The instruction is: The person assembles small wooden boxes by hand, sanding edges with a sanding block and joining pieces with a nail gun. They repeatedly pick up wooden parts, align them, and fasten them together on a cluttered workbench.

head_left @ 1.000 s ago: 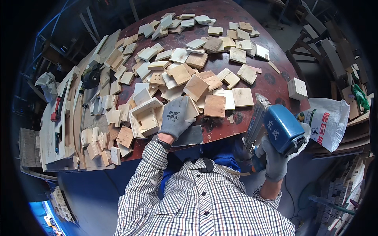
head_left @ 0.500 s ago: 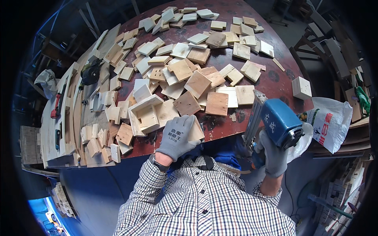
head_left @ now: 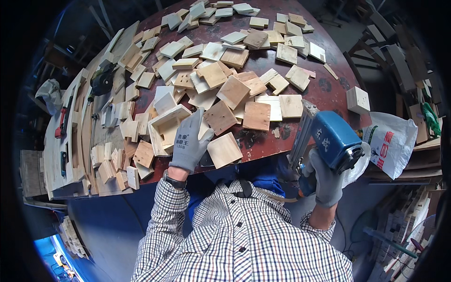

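Note:
My left hand, in a grey work glove, reaches over the right side of a small open wooden box. Its fingers are stretched out and the thumb stands apart; they cover part of the box, so any contact is hard to judge. Just right of that hand, a square wooden block lies at the table's near edge. My right hand, also gloved, is closed around the handle of a blue nail gun. The gun's metal nose and magazine side point toward the table, over its near right edge.
Loose wooden pieces are heaped across the dark red table. A lone wooden block and a white plastic bag are at the right. Left are long boards, a black-and-yellow tool and a red-handled tool.
My left hand has let go of the square block at the table edge and moved left to the open box, its fingers now extended. My right hand still holds the nail gun, almost unmoved.

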Demonstrator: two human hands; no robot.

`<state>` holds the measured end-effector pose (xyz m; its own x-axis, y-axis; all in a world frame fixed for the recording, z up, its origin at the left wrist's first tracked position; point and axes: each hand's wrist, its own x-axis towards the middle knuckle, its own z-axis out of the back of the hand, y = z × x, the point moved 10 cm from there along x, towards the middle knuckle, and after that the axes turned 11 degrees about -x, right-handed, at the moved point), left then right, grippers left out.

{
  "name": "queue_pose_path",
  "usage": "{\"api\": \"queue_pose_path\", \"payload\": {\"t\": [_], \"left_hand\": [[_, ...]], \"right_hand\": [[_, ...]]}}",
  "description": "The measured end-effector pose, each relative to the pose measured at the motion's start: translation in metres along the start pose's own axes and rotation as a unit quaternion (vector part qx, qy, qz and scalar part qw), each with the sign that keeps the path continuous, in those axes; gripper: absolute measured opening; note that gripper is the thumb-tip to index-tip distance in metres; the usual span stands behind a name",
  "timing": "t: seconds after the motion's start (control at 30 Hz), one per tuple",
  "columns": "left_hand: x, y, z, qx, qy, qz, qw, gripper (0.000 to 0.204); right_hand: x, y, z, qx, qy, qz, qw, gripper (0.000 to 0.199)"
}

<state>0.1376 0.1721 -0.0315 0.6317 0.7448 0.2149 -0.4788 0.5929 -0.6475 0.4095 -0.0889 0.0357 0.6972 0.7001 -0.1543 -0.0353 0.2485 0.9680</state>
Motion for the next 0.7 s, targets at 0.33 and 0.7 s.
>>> {"api": "queue_pose_path", "payload": {"t": [0.33,0.7], "left_hand": [[0.061,-0.004,-0.051,0.143,0.104,0.000,0.984,0.096],[0.060,-0.002,-0.030,-0.014,0.006,-0.025,1.000,0.095]], "right_hand": [[-0.006,0.004,-0.004,0.005,0.002,0.007,1.000,0.016],[-0.006,-0.002,-0.006,-0.007,0.010,-0.002,1.000,0.018]]}}
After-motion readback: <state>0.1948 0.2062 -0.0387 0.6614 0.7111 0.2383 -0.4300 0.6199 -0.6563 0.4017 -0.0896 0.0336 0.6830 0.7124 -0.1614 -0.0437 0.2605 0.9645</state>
